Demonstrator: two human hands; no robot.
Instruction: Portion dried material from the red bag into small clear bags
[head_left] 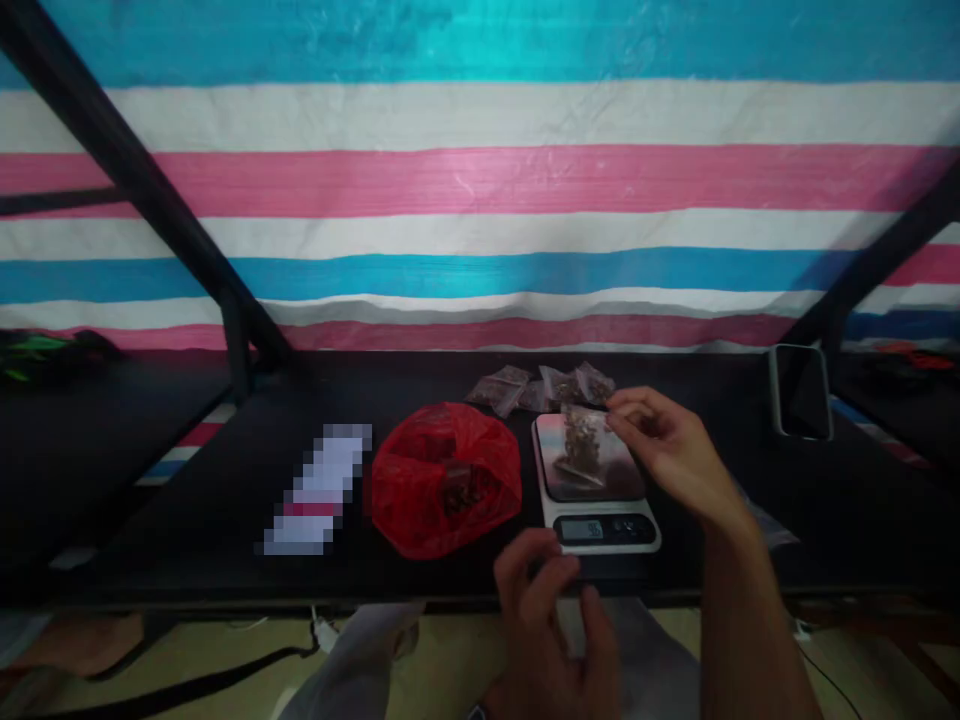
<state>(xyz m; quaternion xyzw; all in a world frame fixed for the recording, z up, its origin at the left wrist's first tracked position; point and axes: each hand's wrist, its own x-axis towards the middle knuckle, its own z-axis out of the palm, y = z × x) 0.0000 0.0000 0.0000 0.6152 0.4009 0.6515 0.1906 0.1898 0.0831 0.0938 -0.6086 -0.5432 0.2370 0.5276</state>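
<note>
Right hand (667,445) pinches a small packet (581,440) on the scale (600,500); several filled packets (540,388) behind the scale; left hand (551,600) curled, grip unclear.

No legible text anywhere. Scale display (604,529), near right of centre, shows digits too blurred to read. White packet (319,490), left, pixelated, label unreadable.

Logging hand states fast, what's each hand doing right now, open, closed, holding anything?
Left hand: curled at the table edge below the scale; whether it holds anything cannot be told.
Right hand: fingers pinched on the small clear bag over the scale.
</note>
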